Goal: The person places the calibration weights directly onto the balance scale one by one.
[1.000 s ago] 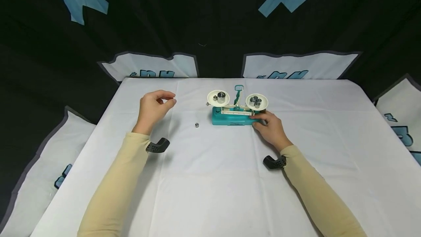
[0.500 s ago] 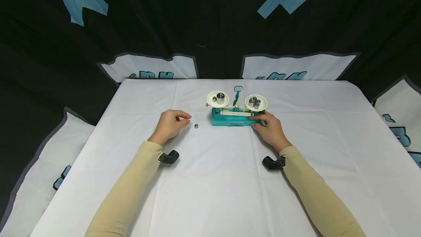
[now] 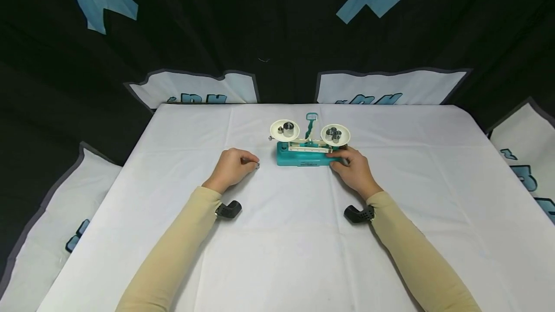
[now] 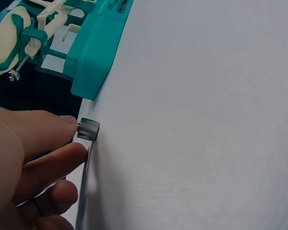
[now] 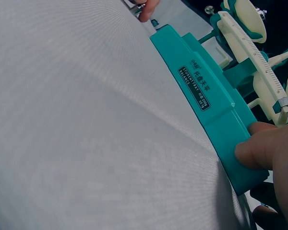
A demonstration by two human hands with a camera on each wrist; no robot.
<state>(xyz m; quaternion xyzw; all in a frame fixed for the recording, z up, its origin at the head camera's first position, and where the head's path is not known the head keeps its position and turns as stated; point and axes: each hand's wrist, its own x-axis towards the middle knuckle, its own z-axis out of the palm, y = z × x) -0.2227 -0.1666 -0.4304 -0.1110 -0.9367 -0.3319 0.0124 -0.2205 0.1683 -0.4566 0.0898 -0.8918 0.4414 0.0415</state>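
Observation:
My left hand [image 3: 231,168] is low over the white cloth, left of a teal tray balance [image 3: 303,159]. Its thumb and a finger pinch the knob of a small metal weight [image 4: 89,130]; the other fingers curl loosely below. My right hand [image 3: 354,171] grips the right end of the balance base, thumb on the front face in the right wrist view, with fingers partly hidden behind. On the left cream pan [image 3: 277,123] sit a large cylindrical weight [image 3: 288,130] and a small one [image 3: 280,130]. Several metal weights [image 3: 333,134] stand on the right pan [image 3: 342,142].
A white cloth covers the table [image 3: 277,254]. Behind it hangs a black curtain [image 3: 225,23] with blue tape strips. The balance's pointer scale [image 3: 311,117] rises between the pans, and a marked beam [image 5: 254,52] runs along its front.
My left hand has come down and to the right, from above the cloth to the small weight, and now pinches it. The right hand keeps its grip on the balance base.

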